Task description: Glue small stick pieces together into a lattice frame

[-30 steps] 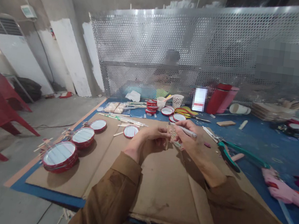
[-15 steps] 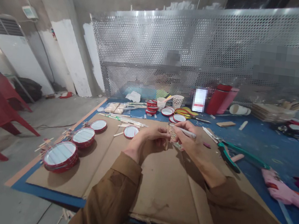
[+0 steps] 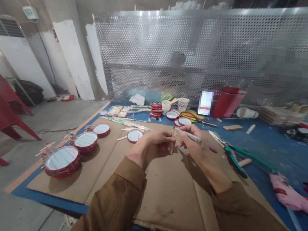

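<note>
Cardboard sheet point(image 3: 167, 192) covers your blue table, good for messy work. Your left hand point(image 3: 153, 141) pinches the little stick piece point(image 3: 176, 140) upright at centre so your right hand point(image 3: 195, 143), gripping a pen point(image 3: 192, 136), reaches it.

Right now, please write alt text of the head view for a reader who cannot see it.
Two hands, left hand and right hand, hold a small wooden piece above a cardboard sheet; the right also holds a white pen. Red-rimmed round mirrors lie at left.
</note>
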### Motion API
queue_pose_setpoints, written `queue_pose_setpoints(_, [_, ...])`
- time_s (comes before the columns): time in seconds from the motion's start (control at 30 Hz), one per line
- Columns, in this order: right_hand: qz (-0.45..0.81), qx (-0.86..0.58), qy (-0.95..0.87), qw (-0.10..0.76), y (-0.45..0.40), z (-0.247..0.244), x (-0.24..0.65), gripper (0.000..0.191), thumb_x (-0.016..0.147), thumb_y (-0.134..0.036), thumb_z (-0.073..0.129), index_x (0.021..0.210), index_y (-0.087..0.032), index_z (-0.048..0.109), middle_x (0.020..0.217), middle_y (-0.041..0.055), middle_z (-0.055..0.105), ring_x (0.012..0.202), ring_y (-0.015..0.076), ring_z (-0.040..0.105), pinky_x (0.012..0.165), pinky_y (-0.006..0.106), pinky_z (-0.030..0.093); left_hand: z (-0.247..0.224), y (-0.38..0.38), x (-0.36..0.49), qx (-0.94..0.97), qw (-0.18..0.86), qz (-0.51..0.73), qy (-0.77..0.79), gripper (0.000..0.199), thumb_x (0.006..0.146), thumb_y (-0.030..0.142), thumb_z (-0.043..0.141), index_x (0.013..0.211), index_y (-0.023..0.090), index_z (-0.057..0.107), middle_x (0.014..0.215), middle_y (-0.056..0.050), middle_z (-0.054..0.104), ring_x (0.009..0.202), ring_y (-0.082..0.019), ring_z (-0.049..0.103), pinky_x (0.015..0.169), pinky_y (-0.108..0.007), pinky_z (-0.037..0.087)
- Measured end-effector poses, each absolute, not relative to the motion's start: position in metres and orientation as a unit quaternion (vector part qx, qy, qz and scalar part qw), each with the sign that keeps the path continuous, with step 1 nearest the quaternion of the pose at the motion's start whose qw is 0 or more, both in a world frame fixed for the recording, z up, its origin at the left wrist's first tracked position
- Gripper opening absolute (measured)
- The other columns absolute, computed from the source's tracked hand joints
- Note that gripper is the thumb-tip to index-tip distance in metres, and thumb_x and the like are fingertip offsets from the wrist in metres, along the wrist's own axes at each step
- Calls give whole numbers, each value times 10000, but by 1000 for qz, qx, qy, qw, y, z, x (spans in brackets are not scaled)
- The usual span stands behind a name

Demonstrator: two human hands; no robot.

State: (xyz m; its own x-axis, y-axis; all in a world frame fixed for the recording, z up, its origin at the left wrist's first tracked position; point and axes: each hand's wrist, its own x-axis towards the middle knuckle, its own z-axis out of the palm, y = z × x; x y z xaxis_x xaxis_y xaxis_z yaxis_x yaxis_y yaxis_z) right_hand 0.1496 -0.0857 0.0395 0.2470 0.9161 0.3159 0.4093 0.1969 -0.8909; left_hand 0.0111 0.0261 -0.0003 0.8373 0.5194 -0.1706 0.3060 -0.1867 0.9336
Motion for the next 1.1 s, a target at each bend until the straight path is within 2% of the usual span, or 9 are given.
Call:
queue_pose_setpoints(0.3, [233, -579, -560, 546, -87, 42, 147, 233, 791, -438, 596, 806, -209, 555, 524, -28, 575, 420, 113, 512, 393, 202, 384, 3, 24, 12, 757, 586, 92, 275, 352, 844, 484, 635, 799, 139, 584, 613, -16, 612, 509, -96, 537, 561, -238, 422])
queue_pose_setpoints(0.73, [247, -569, -550, 559, -83, 37, 149, 262, 789, -468, 601, 853, -218, 555, 536, -33, 591, 421, 118, 524, 406, 214, 409, 7, 21, 11, 751, 589, 94, 284, 345, 848, 470, 639, 776, 137, 579, 579, 0, 605, 487, -82, 527, 544, -219, 420])
queue_pose_setpoints(1.1, [246, -589, -543, 546, -86, 43, 147, 258, 785, -454, 609, 859, -214, 552, 562, -26, 597, 427, 120, 532, 385, 214, 384, 3, 24, 12, 746, 600, 92, 275, 385, 838, 513, 649, 798, 137, 577, 588, -13, 610, 493, -88, 539, 548, -226, 422])
